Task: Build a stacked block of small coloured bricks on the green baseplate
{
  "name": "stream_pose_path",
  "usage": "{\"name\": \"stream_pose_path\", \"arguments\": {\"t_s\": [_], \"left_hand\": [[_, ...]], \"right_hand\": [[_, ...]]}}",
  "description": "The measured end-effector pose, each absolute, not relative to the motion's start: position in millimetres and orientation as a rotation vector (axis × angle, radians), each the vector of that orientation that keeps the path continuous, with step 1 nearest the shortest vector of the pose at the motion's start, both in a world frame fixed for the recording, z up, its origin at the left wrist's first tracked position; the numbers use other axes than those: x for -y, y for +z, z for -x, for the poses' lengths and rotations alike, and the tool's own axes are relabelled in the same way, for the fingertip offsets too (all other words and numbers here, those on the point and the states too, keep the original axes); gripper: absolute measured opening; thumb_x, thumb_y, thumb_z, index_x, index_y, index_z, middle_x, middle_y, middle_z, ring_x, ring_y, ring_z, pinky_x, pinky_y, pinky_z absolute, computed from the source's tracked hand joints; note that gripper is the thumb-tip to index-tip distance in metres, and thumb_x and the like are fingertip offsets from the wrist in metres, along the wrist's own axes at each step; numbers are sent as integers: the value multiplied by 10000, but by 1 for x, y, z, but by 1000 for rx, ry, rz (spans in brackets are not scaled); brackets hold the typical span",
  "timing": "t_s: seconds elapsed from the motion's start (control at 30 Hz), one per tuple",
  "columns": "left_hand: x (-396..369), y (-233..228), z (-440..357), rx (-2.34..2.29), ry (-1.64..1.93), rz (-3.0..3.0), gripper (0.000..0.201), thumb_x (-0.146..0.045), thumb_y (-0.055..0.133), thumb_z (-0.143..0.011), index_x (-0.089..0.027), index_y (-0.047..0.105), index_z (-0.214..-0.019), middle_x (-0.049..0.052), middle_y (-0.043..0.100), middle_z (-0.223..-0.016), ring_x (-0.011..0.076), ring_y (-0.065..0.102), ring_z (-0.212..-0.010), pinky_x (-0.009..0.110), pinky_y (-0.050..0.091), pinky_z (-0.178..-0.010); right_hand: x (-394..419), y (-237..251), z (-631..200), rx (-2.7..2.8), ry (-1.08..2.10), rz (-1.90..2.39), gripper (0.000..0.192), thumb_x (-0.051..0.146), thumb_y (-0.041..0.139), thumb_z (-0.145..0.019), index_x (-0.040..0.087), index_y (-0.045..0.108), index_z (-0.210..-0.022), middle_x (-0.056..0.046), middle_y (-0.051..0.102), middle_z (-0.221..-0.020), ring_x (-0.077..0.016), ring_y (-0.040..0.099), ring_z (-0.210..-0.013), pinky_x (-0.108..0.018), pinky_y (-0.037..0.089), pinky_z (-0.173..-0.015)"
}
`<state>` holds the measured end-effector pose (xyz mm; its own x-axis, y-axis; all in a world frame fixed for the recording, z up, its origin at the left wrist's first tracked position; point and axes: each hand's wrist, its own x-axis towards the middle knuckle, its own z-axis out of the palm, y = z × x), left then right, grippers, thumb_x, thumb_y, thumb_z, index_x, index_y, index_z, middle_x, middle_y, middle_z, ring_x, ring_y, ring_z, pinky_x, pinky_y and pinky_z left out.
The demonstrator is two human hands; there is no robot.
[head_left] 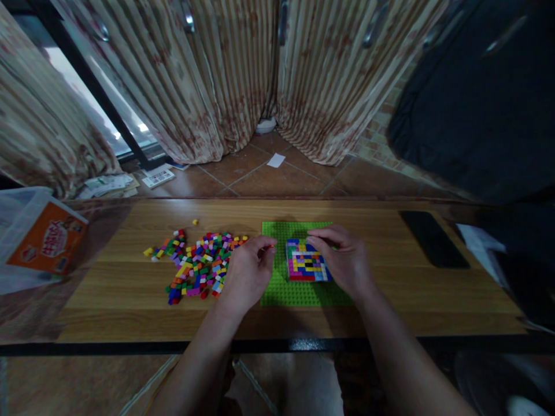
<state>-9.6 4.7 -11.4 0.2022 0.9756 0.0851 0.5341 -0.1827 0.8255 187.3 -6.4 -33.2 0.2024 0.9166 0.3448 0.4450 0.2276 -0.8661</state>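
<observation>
A green studded baseplate [277, 294] lies on the wooden table, with a square build of multicoloured toy bricks [303, 263] on it. Over the plate's left edge is my left hand [249, 274], its thumb and forefinger pinched on a tiny orange toy brick [273, 247]. My right hand [344, 260] is at the build's right side, covering part of it. Its fingers are curled together at the upper right corner; whatever they may hold there is hidden. Loose toy bricks [197, 263] in many colours lie in a pile left of my left hand, which hides some of them.
A black phone-like slab [433, 238] lies at the table's right end. On the left stands a clear plastic tub [19, 202] with an orange label. One yellow brick [195, 222] sits apart behind the pile. Curtains [234, 75] hang beyond the table [143, 320].
</observation>
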Motion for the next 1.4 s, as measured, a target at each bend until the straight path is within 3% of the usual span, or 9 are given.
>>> {"name": "stream_pose_path", "arguments": {"t_s": [0.2,0.43,1.0,1.2,1.4], "left_hand": [[-4,-12,9,-1421,824,-1859,222,-141,543,-870,-155,728,-992,49,740,-870,159,663,-732,263,494,-695],[-4,-16,6,-1396,851,-1884,217,-124,547,-861,-160,729,-975,62,749,-923,175,680,-793,269,509,-706],[-2,-18,6,-1431,781,-1935,213,-104,552,-861,-154,726,-973,64,747,-908,174,688,-759,275,516,-701],[-2,-18,4,-1424,749,-1962,234,-112,544,-872,-158,725,-1013,66,748,-922,174,690,-767,273,519,-700],[-2,-16,5,-1412,727,-1992,225,-105,537,-871,-162,726,-980,65,751,-946,182,695,-801,292,531,-756]], "right_hand": [[10,-31,-186,1681,441,1364,134,262,627,-886,255,757,-922,-29,692,-876,-175,659,-819,-310,522,-726],[10,-28,-179,1800,392,1504,94,221,635,-870,231,727,-883,-25,684,-860,-179,657,-792,-322,508,-743],[14,-28,-172,1741,389,1552,128,219,590,-871,227,718,-867,-33,739,-873,-193,674,-800,-335,503,-762],[12,-28,-171,1658,385,1572,115,211,609,-843,229,717,-811,-10,692,-799,-170,634,-731,-317,484,-718],[8,-33,-173,1608,375,1545,123,232,626,-825,230,726,-754,-32,669,-850,-196,616,-841,-344,473,-778]]}}
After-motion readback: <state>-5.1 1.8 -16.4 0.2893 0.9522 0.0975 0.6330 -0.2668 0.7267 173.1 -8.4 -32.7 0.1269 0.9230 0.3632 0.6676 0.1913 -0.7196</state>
